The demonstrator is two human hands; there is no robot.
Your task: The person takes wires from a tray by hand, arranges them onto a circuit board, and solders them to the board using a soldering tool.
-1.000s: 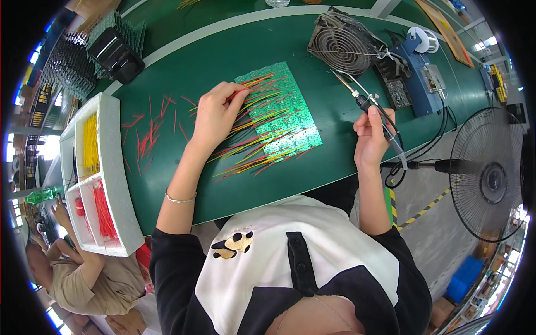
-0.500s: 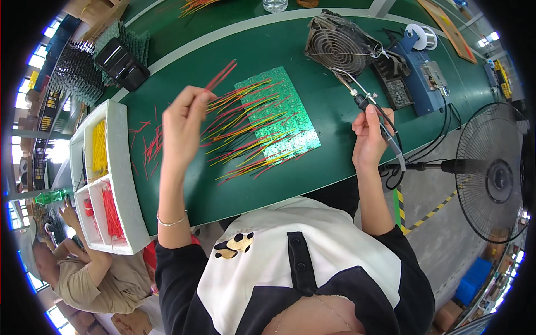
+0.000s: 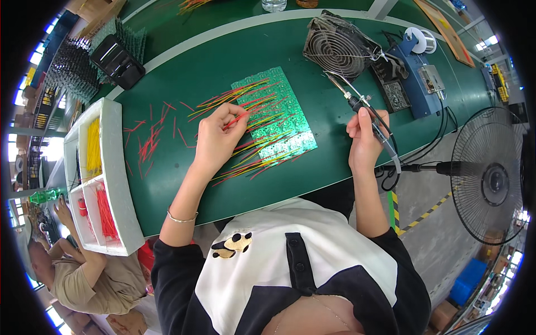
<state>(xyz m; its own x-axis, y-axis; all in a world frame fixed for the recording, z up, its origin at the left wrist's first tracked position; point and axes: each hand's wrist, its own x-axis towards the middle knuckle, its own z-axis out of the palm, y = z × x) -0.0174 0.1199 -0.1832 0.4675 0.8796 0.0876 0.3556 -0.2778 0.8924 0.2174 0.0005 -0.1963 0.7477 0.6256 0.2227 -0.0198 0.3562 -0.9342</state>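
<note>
Red wire [image 3: 241,118], pinched in the left hand [image 3: 216,137] at mid-frame beside the green circuit board [image 3: 292,107], looks light, springy and best held near its tip, while the right hand [image 3: 365,144], right of centre, grasps the soldering iron [image 3: 384,136].

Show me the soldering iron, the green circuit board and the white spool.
Soldering iron [image 3: 355,104], head view: the dark front of its handle.
Green circuit board [image 3: 296,119], head view: its bare right part.
White spool [image 3: 429,44], head view: its right-hand flange.
</note>
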